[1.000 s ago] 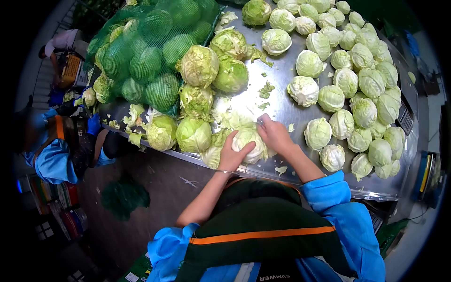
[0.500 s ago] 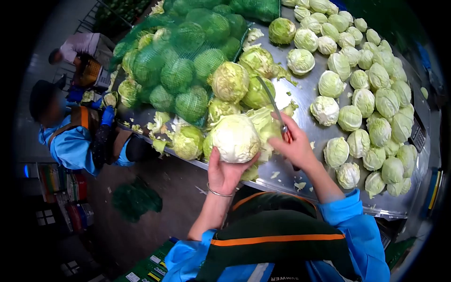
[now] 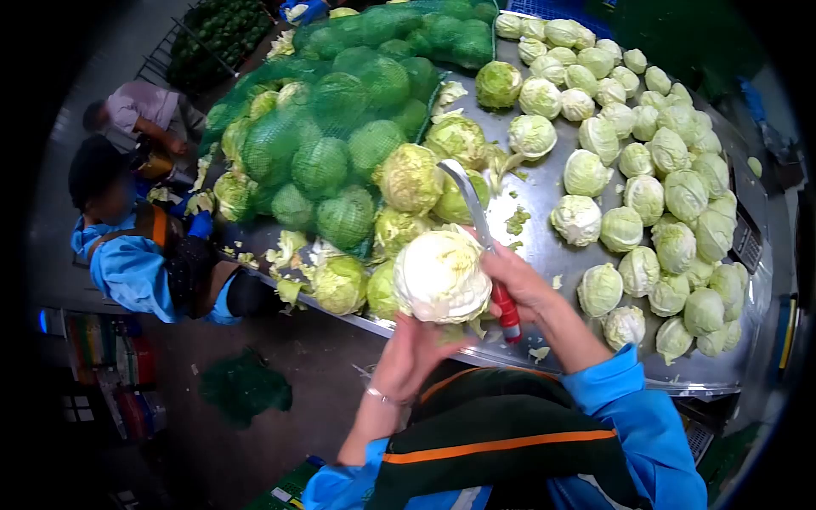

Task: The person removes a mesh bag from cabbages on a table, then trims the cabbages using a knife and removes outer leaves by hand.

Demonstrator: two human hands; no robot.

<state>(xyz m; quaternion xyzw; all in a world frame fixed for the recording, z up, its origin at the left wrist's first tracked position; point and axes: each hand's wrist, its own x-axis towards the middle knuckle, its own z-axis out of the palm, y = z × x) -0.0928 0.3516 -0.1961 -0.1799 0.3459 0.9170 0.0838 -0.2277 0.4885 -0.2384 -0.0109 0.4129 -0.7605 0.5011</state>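
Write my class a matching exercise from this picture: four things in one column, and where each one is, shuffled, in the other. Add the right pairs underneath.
Things
1. Knife with a red handle
2. Large pale cabbage in front of the person
3. Near green mesh sack
4. Dark green netting

Places
A. On the floor
B. In the left hand
C. On the metal table
D. In the right hand

Right pairs: 1-D, 2-B, 3-C, 4-A.
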